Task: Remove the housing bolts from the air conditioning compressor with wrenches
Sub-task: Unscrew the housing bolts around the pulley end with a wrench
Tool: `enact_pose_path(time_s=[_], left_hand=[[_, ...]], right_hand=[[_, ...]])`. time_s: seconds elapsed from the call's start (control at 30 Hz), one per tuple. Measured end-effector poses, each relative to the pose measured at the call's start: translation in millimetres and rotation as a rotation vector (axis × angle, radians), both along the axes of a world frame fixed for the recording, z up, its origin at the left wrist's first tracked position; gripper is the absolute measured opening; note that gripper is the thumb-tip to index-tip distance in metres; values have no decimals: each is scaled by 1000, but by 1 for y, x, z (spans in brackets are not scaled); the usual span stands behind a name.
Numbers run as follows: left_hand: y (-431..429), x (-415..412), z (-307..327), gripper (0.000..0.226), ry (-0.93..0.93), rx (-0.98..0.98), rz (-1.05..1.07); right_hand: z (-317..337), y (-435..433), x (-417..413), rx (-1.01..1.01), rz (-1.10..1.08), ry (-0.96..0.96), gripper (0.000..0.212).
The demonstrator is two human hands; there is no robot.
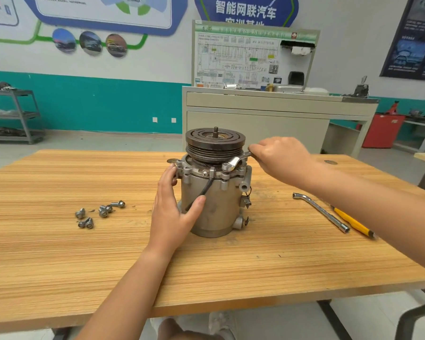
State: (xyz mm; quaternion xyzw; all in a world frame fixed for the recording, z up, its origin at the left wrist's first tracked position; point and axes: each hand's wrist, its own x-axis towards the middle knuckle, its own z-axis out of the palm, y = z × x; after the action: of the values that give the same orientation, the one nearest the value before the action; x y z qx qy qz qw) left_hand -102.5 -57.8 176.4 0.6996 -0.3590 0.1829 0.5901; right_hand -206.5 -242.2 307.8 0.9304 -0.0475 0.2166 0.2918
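The grey air conditioning compressor [216, 204] stands upright on the wooden table [84, 261], its dark grooved pulley [215, 143] on top. My left hand [174, 212] wraps round the compressor's left side, thumb across the front. My right hand [280, 158] grips the handle of a silver ring wrench [236, 163], whose ring sits on a housing bolt [226, 166] at the front right of the flange. Several removed bolts [101, 213] lie loose on the table to the left.
An L-shaped socket wrench [322, 212] and a yellow-handled tool [353, 223] lie on the table to the right, under my right forearm. A beige training cabinet [268, 114] stands behind the table, a grey shelf cart [15, 116] at far left.
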Motion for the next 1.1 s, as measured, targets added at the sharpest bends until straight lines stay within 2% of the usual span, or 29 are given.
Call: enact_pose_path(time_s=[0.07, 0.17, 0.2, 0.27, 0.37, 0.43, 0.6, 0.8, 0.83, 0.93, 1.03, 1.1], left_hand=[[0, 0, 0, 85, 1, 0, 1], [0, 0, 0, 85, -5, 6, 2], [0, 0, 0, 85, -9, 6, 2], [0, 0, 0, 84, -14, 6, 1], [0, 0, 0, 83, -18, 1, 2], [0, 0, -1, 80, -21, -3, 5], [0, 1, -1, 82, -24, 3, 6], [0, 1, -1, 84, -28, 8, 15], [0, 1, 0, 83, -32, 8, 16], [0, 0, 0, 83, -37, 1, 15], [0, 2, -1, 80, -50, -7, 16], [0, 3, -1, 76, -67, -13, 14]], right_hand=[[-3, -5, -9, 149, 58, -138, 28], [0, 6, -32, 610, 221, -470, 29], [2, 12, -41, 684, 246, -521, 28], [3, 24, -56, 621, 202, -434, 29], [-3, 40, -74, 391, -27, -119, 28], [-5, 49, -76, 272, -143, -2, 32], [13, 70, -74, 92, -231, 64, 20], [26, 114, -68, 48, -294, 324, 43], [24, 118, -65, 31, -289, 365, 41], [35, 111, -62, 8, -261, 300, 13], [48, 81, -61, -5, -191, 222, 30], [47, 59, -53, -20, -134, 221, 20]])
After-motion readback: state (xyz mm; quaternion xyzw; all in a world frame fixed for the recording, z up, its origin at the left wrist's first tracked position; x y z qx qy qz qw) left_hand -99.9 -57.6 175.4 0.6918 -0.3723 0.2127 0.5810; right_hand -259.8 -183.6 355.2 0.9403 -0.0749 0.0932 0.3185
